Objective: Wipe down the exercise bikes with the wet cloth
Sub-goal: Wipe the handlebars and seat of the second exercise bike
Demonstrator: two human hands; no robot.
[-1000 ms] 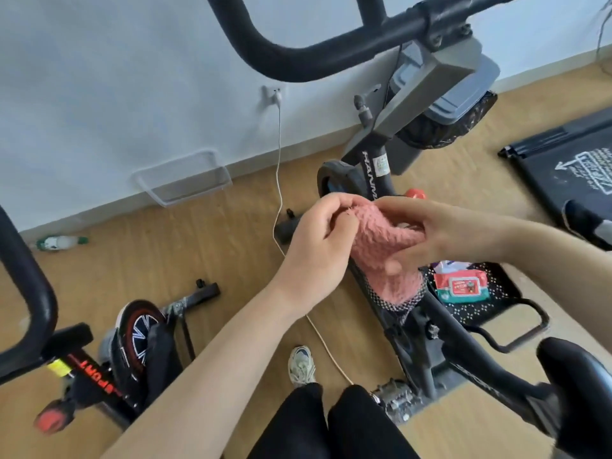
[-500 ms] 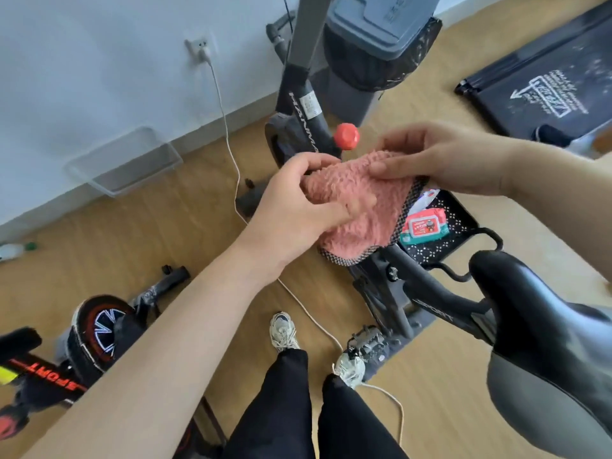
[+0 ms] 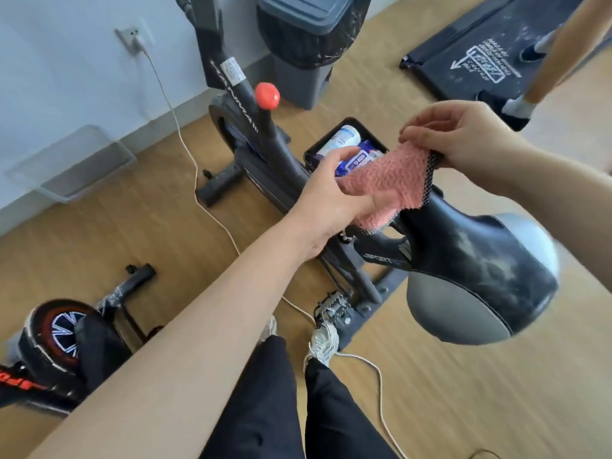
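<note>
Pink, nubbly cloth with a dark mesh border [image 3: 390, 180] is held spread between both hands. It hangs in the air just over the narrow nose of a glossy black bike saddle with a grey underside [image 3: 480, 256]. Whether its lower edge brushes the nose cannot be told. The left hand [image 3: 328, 190] pinches the cloth's near end between thumb and curled fingers. The right hand [image 3: 460, 134] pinches the far corner at the mesh edge.

Below and to the right of the hands, the saddle's top carries pale, dusty smears, so it looks not yet wiped. Just beyond the left hand sits a black tray [image 3: 345, 120] holding packets of wipes. Farther beyond, the dark bike frame [image 3: 284, 157] rises to a round red knob [image 3: 267, 96]. Well down and left of the left forearm stands a second bike [image 3: 56, 329] with a red-rimmed flywheel.

Judging from this, the job is at an early stage. The cloth is readied, the saddle comes next, and the frame and second bike are likely left to do.
</note>
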